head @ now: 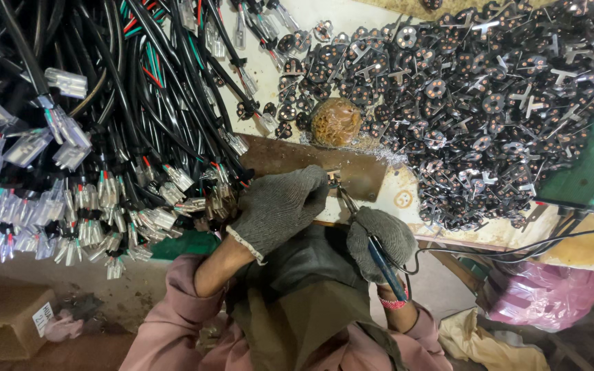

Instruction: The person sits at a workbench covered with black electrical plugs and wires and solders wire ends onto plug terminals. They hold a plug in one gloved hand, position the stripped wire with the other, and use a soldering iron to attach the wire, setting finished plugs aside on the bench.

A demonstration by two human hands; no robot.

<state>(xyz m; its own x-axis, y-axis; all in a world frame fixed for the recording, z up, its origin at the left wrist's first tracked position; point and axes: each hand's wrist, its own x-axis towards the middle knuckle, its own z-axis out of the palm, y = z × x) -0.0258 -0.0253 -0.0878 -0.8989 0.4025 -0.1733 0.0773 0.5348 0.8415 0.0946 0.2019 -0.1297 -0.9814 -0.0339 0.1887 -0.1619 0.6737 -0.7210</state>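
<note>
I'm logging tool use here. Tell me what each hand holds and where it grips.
The right hand grips a blue-handled soldering iron by its handle. The left hand presses something small onto the metal plate; what cannot be told.

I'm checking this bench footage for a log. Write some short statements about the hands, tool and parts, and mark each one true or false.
1. Both hands wear grey knit gloves. True: left hand, right hand.
2. The right hand holds a blue-handled tool. True.
3. The black cables lie to the right of the hands. False: they lie on the left, their clear plastic plugs hanging near the left hand.
4. The pile of small black parts fills the upper right of the bench. True.
5. The round brown ball rests in the left hand. False: it sits on the bench beyond the metal plate, clear of both hands.
</note>
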